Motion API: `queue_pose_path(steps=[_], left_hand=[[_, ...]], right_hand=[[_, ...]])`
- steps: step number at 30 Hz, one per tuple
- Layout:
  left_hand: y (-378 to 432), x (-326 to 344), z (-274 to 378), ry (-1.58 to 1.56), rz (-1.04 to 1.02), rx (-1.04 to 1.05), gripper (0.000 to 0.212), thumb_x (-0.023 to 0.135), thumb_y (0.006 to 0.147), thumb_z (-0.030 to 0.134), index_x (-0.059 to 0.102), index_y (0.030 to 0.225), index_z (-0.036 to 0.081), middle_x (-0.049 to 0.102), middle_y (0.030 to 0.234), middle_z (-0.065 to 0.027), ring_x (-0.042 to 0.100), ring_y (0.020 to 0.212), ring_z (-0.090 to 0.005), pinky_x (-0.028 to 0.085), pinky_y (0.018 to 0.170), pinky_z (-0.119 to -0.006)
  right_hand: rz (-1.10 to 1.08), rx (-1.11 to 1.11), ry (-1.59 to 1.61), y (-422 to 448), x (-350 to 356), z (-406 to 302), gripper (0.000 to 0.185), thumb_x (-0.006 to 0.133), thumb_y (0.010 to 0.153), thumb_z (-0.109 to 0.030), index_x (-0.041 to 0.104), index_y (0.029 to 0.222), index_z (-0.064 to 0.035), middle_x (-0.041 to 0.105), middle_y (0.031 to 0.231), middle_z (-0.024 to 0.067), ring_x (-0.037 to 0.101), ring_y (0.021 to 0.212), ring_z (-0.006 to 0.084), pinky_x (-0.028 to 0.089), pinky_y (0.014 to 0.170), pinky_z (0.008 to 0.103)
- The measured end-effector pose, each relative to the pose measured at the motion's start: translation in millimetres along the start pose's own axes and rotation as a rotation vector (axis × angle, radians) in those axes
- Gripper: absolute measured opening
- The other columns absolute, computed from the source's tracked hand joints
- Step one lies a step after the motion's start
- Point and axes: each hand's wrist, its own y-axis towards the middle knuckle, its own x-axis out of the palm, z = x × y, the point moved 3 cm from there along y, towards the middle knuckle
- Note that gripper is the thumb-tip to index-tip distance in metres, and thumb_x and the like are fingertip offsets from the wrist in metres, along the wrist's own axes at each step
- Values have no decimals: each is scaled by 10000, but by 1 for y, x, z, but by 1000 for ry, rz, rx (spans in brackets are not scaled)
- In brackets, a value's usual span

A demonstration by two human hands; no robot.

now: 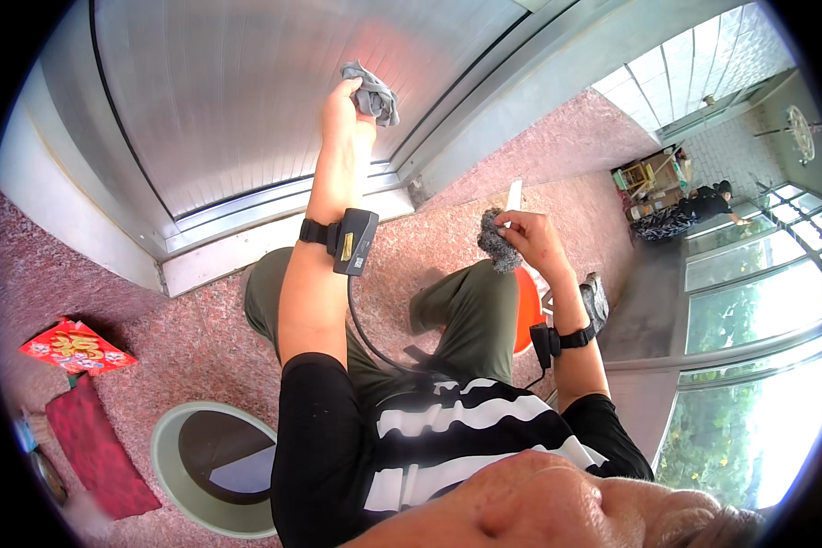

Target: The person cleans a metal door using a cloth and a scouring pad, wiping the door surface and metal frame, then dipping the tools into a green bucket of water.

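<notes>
My left hand [348, 103] is stretched forward, gripping a crumpled grey cloth [375, 96] at the ribbed metal door panel [246, 89]. The fingers' far side is hidden by the cloth. Lower and to the right, my right hand [531, 236] pinches a dark grey, fuzzy scouring pad [499, 243] between thumb and fingers, above my knee. A narrow white strip [514, 195] shows just beyond that pad; whether the hand touches it, I cannot tell. Black cabled devices are strapped on both forearms.
A pale green bucket [166, 472] of dark water stands at my left. Beyond it lie a red mat [99, 445] and a red-and-gold box [79, 348]. Partly behind my right knee is an orange-red object [529, 308]. Another person [705, 209] is near windows [740, 267] and cardboard boxes [661, 168].
</notes>
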Motion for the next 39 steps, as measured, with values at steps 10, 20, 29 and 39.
queue_pose_path(steps=[10,20,29,39], left_hand=[[-9,-14,-32,232,22,-36,115,552,847,28,542,961,36,609,888,-82,617,801,-204,521,719,-338],[6,-41,-105,517,-47,-258,212,555,854,25,514,1061,7,599,990,-105,605,897,-222,502,796,-365],[12,-107,-133,779,40,-416,228,568,862,47,539,1084,7,614,1001,-89,585,942,-204,472,837,-346],[-15,-79,-88,1171,154,-562,307,548,866,-12,499,1167,24,596,1118,-93,571,1052,-202,452,930,-338]], right_hand=[[-44,-58,122,5,20,6,167,665,778,-69,682,943,-75,622,675,111,597,605,228,465,589,331],[-346,-409,-76,66,128,12,138,642,730,-113,690,859,-119,664,787,128,644,755,331,508,655,412],[-675,-716,-183,50,216,-28,155,586,789,-129,712,857,-72,687,837,128,678,795,295,540,639,396],[-1057,-759,-171,22,269,-177,173,620,771,-181,701,919,-143,663,822,-6,618,674,204,471,518,329]])
